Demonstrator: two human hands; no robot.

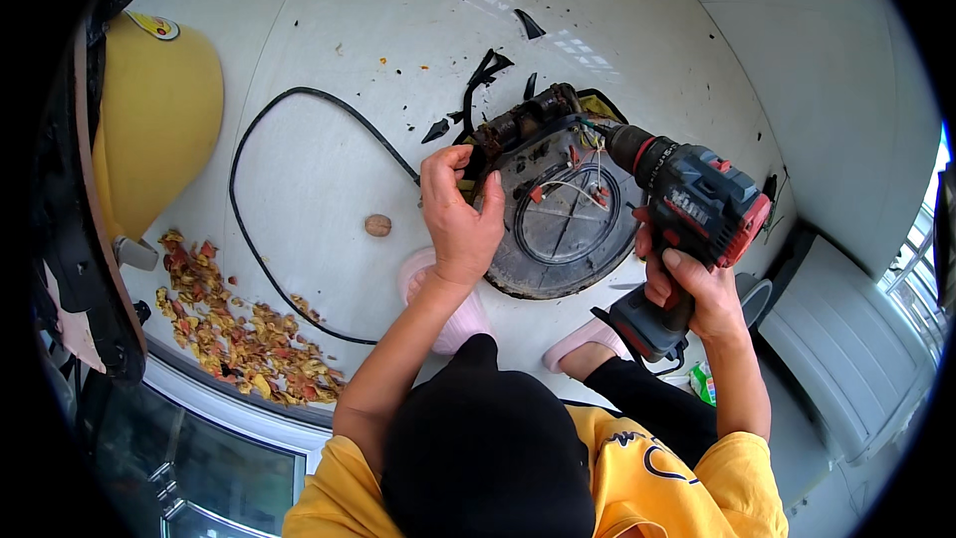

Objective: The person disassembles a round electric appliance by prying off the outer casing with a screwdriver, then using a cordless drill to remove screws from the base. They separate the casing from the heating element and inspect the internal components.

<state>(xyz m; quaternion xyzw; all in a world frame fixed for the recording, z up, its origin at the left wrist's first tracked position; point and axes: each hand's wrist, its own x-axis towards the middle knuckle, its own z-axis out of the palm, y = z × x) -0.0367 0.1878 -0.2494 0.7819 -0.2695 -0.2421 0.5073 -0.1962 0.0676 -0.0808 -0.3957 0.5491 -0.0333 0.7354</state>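
My right hand [691, 284] is wrapped round the grip of a black and red cordless drill [702, 199]. The drill's chuck points left, over the upper right edge of a round, dirty grey appliance base [563, 264] on the floor. My left hand [462, 214] is at the base's left edge, thumb and fingers apart, fingers bent near the end of a dark cylindrical part [528, 122]. Whether the fingertips touch that part is hard to make out. Loose wires with red connectors [597, 195] lie across the base. A black cable [239, 164] loops away to the left.
Broken black plastic pieces [480, 80] are scattered beyond the base. A walnut [377, 225] lies left of my left hand. Dried orange-brown peel pieces [259, 349] spread at lower left, near a yellow rounded object [159, 110]. My pink slippers [463, 324] are close to the base.
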